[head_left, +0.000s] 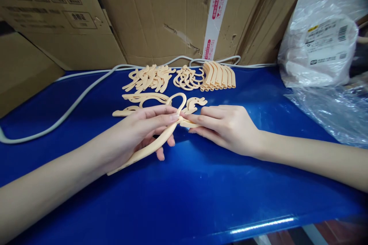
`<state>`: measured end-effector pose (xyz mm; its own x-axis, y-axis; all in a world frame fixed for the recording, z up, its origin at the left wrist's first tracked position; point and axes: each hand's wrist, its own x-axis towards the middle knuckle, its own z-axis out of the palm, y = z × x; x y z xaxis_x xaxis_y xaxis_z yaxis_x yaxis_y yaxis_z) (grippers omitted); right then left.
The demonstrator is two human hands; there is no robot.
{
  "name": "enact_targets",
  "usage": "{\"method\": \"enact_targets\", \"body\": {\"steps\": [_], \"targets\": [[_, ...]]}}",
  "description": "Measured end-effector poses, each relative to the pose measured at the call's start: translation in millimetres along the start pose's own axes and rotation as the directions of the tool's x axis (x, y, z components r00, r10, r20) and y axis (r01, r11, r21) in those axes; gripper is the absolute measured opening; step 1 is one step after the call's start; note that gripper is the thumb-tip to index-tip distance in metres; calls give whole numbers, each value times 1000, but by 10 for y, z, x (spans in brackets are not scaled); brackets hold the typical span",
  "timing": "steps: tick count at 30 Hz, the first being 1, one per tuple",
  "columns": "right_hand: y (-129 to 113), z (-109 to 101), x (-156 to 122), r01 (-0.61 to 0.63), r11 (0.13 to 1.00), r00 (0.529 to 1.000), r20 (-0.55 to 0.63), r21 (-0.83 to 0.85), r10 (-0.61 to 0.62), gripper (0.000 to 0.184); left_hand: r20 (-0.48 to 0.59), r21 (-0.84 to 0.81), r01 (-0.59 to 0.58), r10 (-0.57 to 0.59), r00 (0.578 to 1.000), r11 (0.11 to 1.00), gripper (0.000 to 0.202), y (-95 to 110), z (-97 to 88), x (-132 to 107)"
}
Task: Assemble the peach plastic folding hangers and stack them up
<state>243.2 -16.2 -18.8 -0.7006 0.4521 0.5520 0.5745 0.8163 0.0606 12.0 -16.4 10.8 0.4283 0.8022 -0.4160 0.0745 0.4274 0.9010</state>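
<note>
Nearest you, past the bare front of the blue table [178,206], the free end of the hanger's long arm [155,146] points back toward your left forearm. Your left hand [135,128] is partly closed around that arm: thumb and forefinger pinch it at the joint, the lower fingers loosely curled beneath. The arm's long axis slants from near left to far right, so the joint sits at its far end, just beyond your left thumb and in front of you, between both hands. From the joint, a short piece [189,124] points right into your right hand [230,128], whose fingers are nearly closed on it; you hide its outer end, so its full length cannot be told. Both hands are about equally near the joint. The hook [184,102] rises from there, pointing away from you, its curve opening to the left. Just behind lie loose hanger parts [146,96]; farther back are a heap of wavy pieces [151,78], a heap of hooks [188,78] and stacked bent pieces [220,76], then a white cable [86,92] and cardboard boxes [166,11]
</note>
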Motion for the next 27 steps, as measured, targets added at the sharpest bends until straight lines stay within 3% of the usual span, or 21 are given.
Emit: {"method": "enact_targets", "body": {"steps": [17,27], "targets": [[1,-14,-4,57,998,998,0,-24,-57,36,-56,78,-68,72,996,995,30,25,15,-13],[-28,-6,9,75,996,997,29,-37,-74,37,-30,146,-103,108,994,984,17,1,-15,-1]]}}
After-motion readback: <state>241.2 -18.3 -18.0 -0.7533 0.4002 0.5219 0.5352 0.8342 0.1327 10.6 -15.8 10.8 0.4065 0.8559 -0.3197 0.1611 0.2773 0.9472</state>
